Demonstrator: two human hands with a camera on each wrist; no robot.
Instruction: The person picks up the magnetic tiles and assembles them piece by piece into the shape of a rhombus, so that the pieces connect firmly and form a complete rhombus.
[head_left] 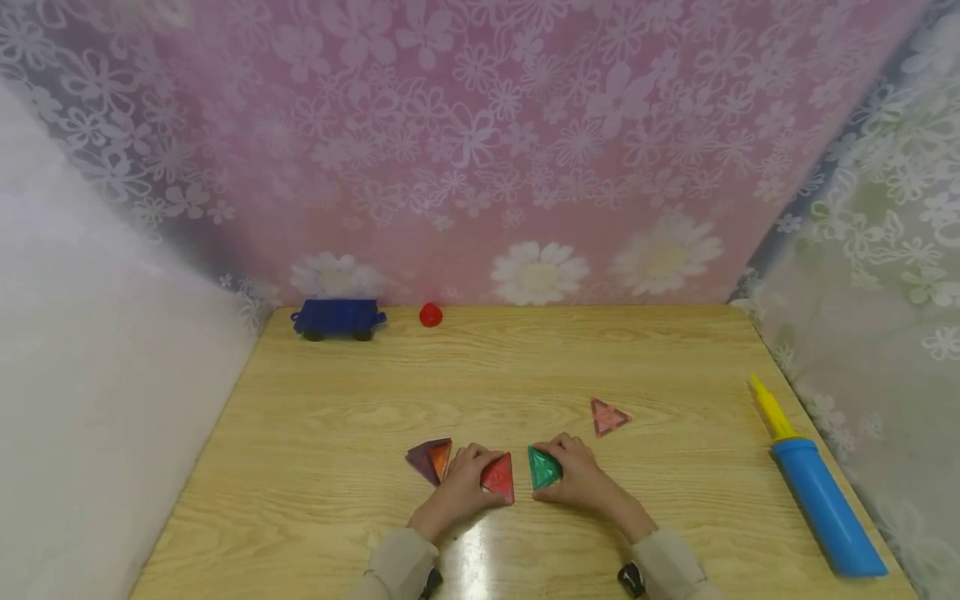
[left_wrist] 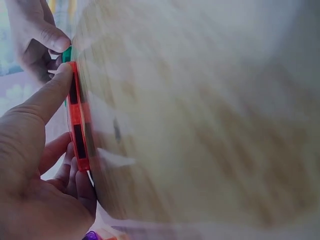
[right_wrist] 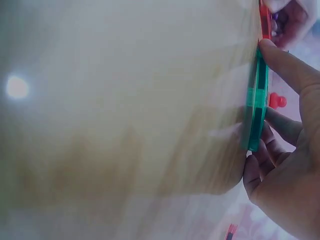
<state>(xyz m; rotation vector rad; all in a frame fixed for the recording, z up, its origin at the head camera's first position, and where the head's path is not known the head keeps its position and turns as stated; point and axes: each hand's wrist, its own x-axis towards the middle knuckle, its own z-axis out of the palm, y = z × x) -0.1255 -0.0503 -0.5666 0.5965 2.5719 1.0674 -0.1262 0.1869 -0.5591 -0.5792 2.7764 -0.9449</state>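
Between thumb and fingers, my left hand [head_left: 463, 485] holds a red triangular magnetic tile [head_left: 499, 477]. My right hand [head_left: 581, 477] grips a green triangular magnetic tile [head_left: 543, 468] the same way. Both tiles lie at the tabletop, straight edges facing each other across a narrow gap. In the left wrist view the red tile [left_wrist: 78, 120] shows dark strips along its edge. The right wrist view has the green tile [right_wrist: 258, 100] edge-on under the thumb. Beside the left hand's knuckles lie an orange triangular tile [head_left: 439, 456] and a purple one [head_left: 422, 461], overlapping.
A pink triangular tile [head_left: 608, 417] lies beyond the right hand. At the back stand a blue toy wagon [head_left: 339, 317] and a small red object [head_left: 431, 315]. A blue hand pump [head_left: 828, 507] with a yellow nozzle lies along the right edge of the wooden table [head_left: 315, 517].
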